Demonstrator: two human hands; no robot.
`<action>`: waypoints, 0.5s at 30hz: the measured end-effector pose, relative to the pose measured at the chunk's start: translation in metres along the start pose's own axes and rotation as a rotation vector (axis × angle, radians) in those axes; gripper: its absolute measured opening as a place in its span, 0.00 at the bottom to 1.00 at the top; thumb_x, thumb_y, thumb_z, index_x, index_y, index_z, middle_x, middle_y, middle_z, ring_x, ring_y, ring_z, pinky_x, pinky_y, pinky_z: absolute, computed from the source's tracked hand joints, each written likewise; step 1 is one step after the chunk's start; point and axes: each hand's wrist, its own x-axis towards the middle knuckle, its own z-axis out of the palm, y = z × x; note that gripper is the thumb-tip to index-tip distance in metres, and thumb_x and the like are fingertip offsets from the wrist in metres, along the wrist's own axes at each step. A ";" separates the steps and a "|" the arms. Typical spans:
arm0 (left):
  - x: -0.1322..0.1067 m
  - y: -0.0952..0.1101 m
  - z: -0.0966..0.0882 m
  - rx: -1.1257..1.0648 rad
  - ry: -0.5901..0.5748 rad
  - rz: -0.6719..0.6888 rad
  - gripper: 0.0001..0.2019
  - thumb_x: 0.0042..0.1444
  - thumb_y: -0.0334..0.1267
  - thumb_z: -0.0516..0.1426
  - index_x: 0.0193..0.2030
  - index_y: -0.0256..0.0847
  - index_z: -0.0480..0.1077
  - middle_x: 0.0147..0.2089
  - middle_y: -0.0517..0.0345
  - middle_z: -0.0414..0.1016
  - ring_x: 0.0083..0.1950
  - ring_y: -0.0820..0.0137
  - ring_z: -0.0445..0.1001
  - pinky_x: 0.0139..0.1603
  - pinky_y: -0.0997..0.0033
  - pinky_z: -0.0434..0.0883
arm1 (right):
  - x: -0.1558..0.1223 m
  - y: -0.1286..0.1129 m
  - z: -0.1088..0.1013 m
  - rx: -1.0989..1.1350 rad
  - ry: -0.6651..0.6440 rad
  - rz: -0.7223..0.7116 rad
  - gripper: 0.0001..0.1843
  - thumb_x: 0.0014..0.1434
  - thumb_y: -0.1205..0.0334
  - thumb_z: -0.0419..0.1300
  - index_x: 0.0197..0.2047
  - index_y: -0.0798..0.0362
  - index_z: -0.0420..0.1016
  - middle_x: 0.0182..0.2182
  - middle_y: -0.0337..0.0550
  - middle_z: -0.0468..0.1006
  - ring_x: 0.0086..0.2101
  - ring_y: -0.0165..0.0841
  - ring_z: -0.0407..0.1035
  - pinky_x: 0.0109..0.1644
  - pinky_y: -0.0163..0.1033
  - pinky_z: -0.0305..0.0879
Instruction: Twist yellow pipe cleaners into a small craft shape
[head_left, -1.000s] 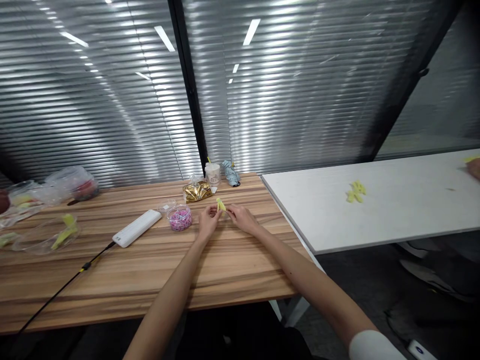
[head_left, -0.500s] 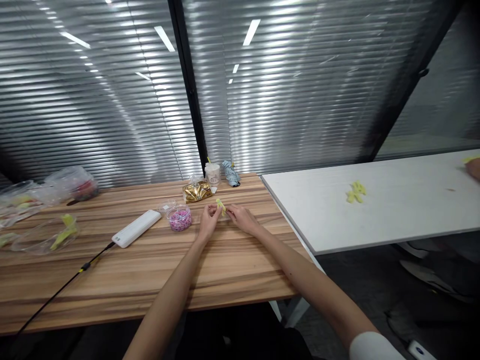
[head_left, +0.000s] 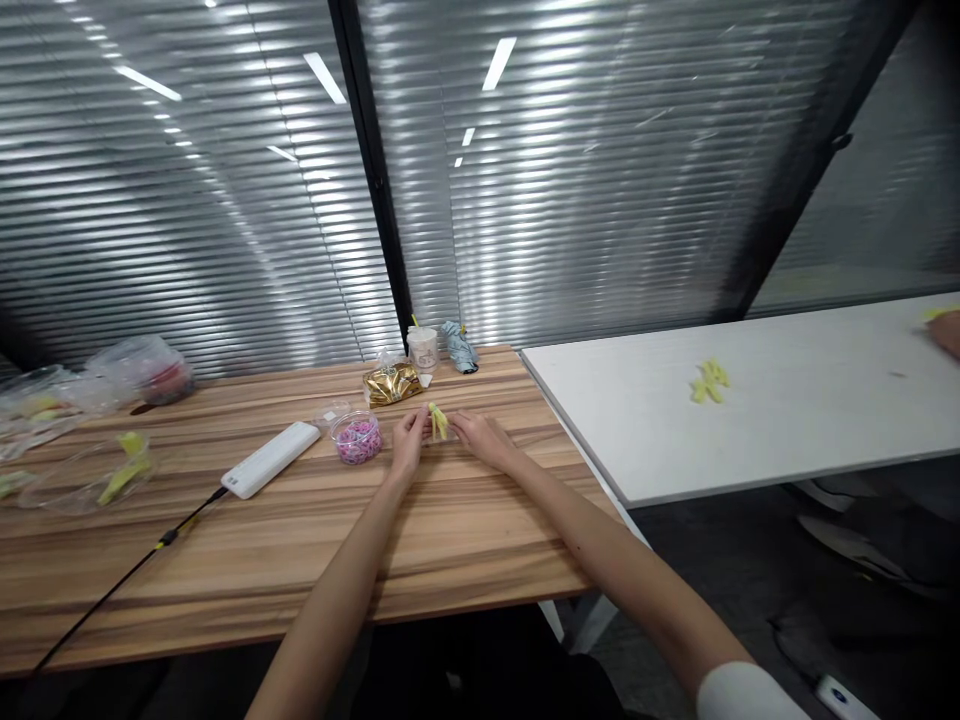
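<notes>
A small pale-yellow piece with several hanging strips [head_left: 438, 424] is upright between my hands, above the wooden table [head_left: 480, 540]. My left hand [head_left: 409, 440] is closed, pinching it from the left near its top. From the right, my right hand [head_left: 481, 438] reaches it with fingertips pressed together at its side. Its exact kind is too small to make out. Just left of my left hand stands a clear round tub [head_left: 358, 438] of pink and purple small rings.
Behind my hands are a gold packet [head_left: 392, 384], a paper cup [head_left: 424, 348] and a crumpled blue wrapper [head_left: 460, 348]. A white power bank [head_left: 271, 460] with a cable lies left, near plastic bags [head_left: 127, 370]. More yellow pieces [head_left: 709, 382] lie on the white table [head_left: 757, 440]; another person's hand [head_left: 946, 332] shows far right.
The yellow piece has turned so its strips now hang downward and spread. My left hand has shifted slightly left; my right hand has barely moved.
</notes>
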 end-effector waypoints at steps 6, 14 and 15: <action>-0.002 0.003 0.001 -0.039 0.004 -0.053 0.22 0.38 0.53 0.60 0.34 0.35 0.73 0.34 0.51 0.76 0.36 0.65 0.73 0.37 0.68 0.68 | -0.001 -0.002 -0.004 -0.004 -0.035 0.000 0.15 0.63 0.63 0.42 0.48 0.52 0.66 0.40 0.46 0.73 0.39 0.33 0.68 0.40 0.34 0.59; -0.007 0.011 0.005 -0.097 -0.052 -0.154 0.22 0.40 0.54 0.59 0.33 0.36 0.72 0.32 0.52 0.75 0.34 0.69 0.72 0.33 0.72 0.66 | -0.001 -0.003 -0.005 0.028 -0.080 0.015 0.17 0.63 0.63 0.42 0.52 0.51 0.63 0.45 0.46 0.72 0.43 0.33 0.66 0.44 0.34 0.58; -0.008 0.013 0.005 -0.102 -0.047 -0.161 0.21 0.40 0.53 0.60 0.32 0.36 0.72 0.32 0.52 0.75 0.33 0.70 0.72 0.32 0.73 0.66 | -0.001 -0.003 -0.005 0.031 -0.073 0.009 0.17 0.63 0.63 0.42 0.53 0.50 0.62 0.45 0.46 0.72 0.44 0.33 0.66 0.44 0.34 0.58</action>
